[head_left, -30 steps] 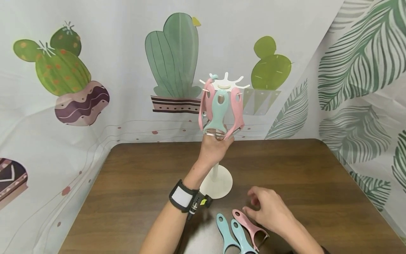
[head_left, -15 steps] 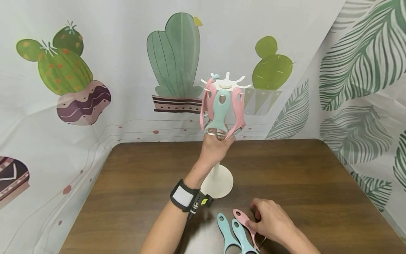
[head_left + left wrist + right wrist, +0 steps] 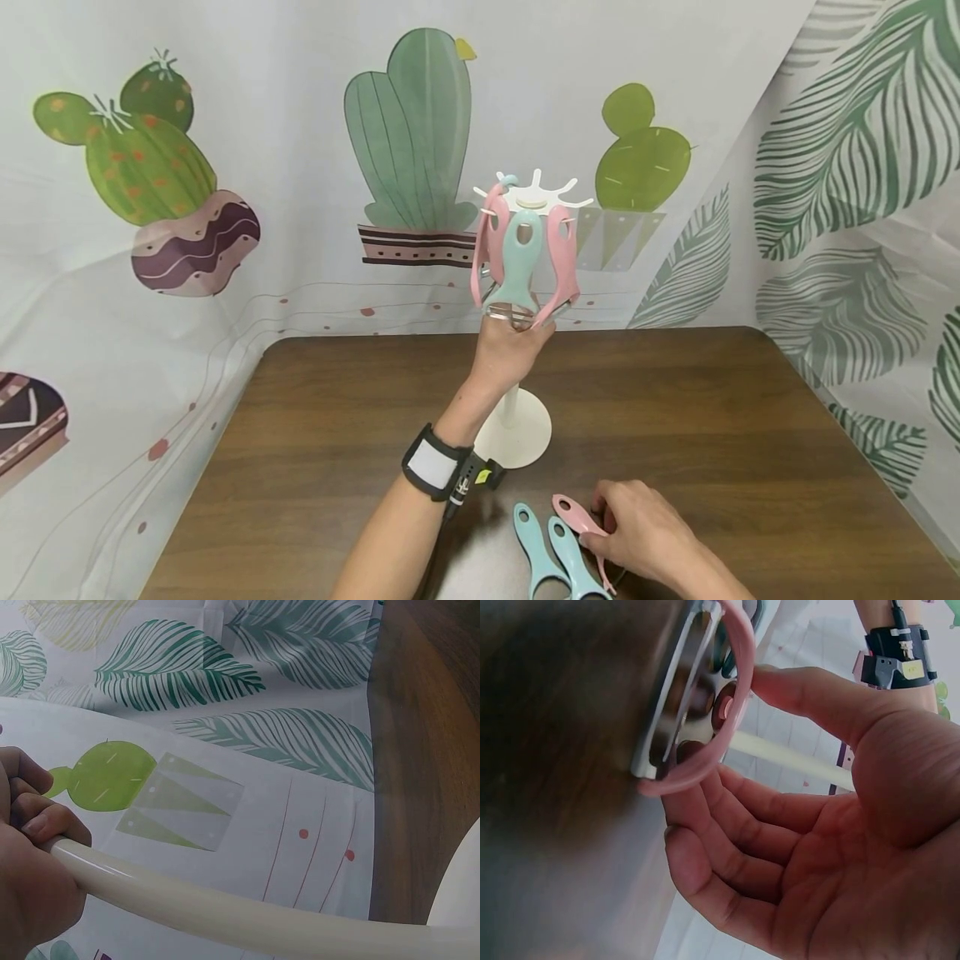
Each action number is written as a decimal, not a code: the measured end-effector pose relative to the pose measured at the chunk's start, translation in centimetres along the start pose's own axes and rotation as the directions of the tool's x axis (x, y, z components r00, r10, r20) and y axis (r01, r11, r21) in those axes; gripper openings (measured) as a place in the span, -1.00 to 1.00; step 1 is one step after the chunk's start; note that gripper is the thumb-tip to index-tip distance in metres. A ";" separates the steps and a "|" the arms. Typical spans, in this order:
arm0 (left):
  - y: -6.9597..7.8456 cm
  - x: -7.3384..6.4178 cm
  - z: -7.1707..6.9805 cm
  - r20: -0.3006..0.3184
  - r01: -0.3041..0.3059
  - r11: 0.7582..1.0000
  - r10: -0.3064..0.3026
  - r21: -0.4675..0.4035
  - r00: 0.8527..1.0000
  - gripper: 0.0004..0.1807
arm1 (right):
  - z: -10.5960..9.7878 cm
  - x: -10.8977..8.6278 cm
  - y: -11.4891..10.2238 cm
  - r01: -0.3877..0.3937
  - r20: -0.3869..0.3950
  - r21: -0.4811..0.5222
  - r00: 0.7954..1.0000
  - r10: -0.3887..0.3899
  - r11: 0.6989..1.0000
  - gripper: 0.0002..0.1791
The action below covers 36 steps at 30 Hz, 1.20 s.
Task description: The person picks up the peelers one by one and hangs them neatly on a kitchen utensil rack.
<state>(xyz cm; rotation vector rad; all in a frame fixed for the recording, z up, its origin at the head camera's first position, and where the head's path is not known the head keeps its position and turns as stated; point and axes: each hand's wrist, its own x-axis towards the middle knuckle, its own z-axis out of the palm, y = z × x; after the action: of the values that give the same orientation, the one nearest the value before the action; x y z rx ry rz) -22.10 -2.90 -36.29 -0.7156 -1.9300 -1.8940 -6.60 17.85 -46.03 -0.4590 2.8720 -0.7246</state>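
My left hand [image 3: 510, 354] grips the pole of a white stand just below its hanging peelers; the left wrist view shows its fingers curled round the pale pole [image 3: 195, 900]. From the spoked top [image 3: 536, 200] hang a teal peeler [image 3: 521, 258], a pink peeler [image 3: 562, 250] and more behind them, partly hidden. Low on the right, my right hand [image 3: 641, 529] pinches another pink peeler [image 3: 574, 513] lying on the table. In the right wrist view the thumb and fingers meet across this pink peeler's head [image 3: 684, 778], its metal blade facing the tabletop.
Two teal peelers lie beside the pink one, a left one [image 3: 534, 542] and a right one [image 3: 567, 554]. The stand's round base [image 3: 528, 433] sits on the brown wooden table [image 3: 360, 417]. A cloth printed with cacti and leaves [image 3: 285, 167] hangs behind.
My right hand has come down and toward me onto the pink peeler, its thumb and fingers closing on it. The left hand keeps its place on the pole.
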 end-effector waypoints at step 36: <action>0.0 0.0 0.1 -0.001 0.029 1.000 -0.029 -0.007 1.000 -0.79 | 0.4 -0.1 0.0 0.060 -0.062 -0.074 0.996 -0.064 0.995 -0.69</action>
<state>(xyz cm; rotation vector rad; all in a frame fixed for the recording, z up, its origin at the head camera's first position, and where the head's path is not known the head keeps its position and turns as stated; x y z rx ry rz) -22.10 -2.80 -36.32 -0.6917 -1.9440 -1.9191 -6.46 17.71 -46.38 -0.5464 2.9637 -0.6589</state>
